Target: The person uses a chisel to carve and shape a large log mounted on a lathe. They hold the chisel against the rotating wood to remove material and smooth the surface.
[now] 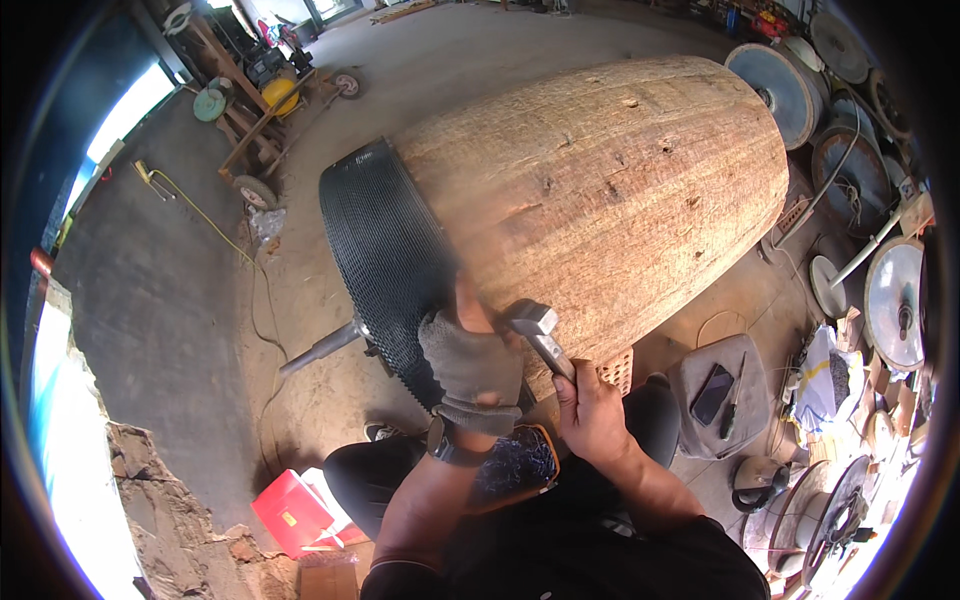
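A large wooden drum [600, 195] lies on its side before me, with a wide black toothed strip [382, 232] wound around its left end. A metal shaft [322, 349] sticks out of that end. My left hand [476, 360], in a worn grey glove with bare fingertips showing, rests at the strip's edge against the wood; its fingers are partly hidden, so whether it pinches anything is unclear. My bare right hand [596, 412] is closed around the handle of a metal hammer [536, 322], whose head is just right of my left fingers, over the wood.
Between my knees sits a container of small dark metal pieces [517, 461]. A padded stool [690, 427] at right holds a phone [712, 394] and a screwdriver-like tool [729, 420]. A red box [292, 514] lies lower left. Spools [896, 304] line the right side; a cable [202, 217] crosses the floor.
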Demonstrator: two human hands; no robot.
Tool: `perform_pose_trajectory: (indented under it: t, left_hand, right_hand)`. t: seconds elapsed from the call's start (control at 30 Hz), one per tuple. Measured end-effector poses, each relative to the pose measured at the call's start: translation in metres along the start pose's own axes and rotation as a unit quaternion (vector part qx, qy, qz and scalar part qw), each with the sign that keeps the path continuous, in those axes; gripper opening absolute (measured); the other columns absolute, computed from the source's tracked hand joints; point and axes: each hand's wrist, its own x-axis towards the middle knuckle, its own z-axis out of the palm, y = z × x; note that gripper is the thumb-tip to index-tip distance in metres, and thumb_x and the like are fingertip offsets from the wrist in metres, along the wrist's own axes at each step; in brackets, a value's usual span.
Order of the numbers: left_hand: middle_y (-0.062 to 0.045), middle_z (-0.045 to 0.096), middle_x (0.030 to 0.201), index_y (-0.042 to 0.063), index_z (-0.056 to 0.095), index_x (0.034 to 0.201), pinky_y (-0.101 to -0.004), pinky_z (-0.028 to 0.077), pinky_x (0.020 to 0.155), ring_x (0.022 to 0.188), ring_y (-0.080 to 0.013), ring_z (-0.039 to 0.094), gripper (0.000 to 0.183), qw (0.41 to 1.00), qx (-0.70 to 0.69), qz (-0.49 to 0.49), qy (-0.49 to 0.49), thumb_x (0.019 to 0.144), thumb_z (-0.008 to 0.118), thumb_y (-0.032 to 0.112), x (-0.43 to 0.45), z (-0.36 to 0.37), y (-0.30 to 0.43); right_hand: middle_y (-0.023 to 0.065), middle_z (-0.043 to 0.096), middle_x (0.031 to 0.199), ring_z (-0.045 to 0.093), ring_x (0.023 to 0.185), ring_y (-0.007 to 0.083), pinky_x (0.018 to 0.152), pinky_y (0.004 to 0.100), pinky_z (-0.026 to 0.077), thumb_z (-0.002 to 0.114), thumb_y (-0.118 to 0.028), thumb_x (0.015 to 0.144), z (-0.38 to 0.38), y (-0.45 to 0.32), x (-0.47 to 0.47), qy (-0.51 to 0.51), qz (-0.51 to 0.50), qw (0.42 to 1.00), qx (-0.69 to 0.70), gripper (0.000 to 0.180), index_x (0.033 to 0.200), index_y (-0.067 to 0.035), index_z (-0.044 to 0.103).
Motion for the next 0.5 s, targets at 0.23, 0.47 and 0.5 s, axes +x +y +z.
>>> perform_pose_trajectory:
  t: [0.23, 0.47, 0.5]
  left_hand:
    - [-0.016, 0.064, 0.121, 0.003, 0.032, 0.164, -0.0484, 0.051, 0.095, 0.105, -0.0353, 0.065, 0.100, 0.995, 0.095, 0.025, 0.028, 0.078, 0.084, 0.004, -0.018, -0.024, 0.017]
    - [-0.012, 0.068, 0.119, 0.005, 0.069, 0.127, -0.0458, 0.051, 0.090, 0.100, -0.0345, 0.065, 0.044, 0.929, 0.143, 0.125, -0.319, 0.091, 0.074, 0.030, -0.138, -0.037, -0.031]
    - [-0.013, 0.068, 0.118, 0.004, 0.070, 0.122, -0.0454, 0.052, 0.088, 0.101, -0.0329, 0.066, 0.041, 0.905, 0.130, 0.142, -0.380, 0.091, 0.073, 0.030, -0.154, -0.034, -0.040]
  right_hand:
    - [0.0253, 0.069, 0.080, 0.069, 0.068, 0.0471, 0.061, 0.0533, 0.056, 0.063, -0.018, 0.104, -0.001, 0.005, 0.004, 0.009, -0.023, 0.999, -0.032, 0.024, 0.116, 0.002, 0.057]
    - [0.0255, 0.066, 0.073, 0.068, 0.066, 0.0490, 0.059, 0.0537, 0.054, 0.063, -0.019, 0.104, -0.002, -0.002, 0.014, -0.033, -0.003, 0.999, -0.026, 0.024, 0.114, 0.002, 0.058]
    - [0.0256, 0.063, 0.071, 0.067, 0.065, 0.0493, 0.055, 0.0477, 0.051, 0.058, -0.019, 0.108, -0.009, -0.009, 0.010, -0.015, -0.008, 1.000, 0.025, 0.024, 0.109, 0.005, 0.057]
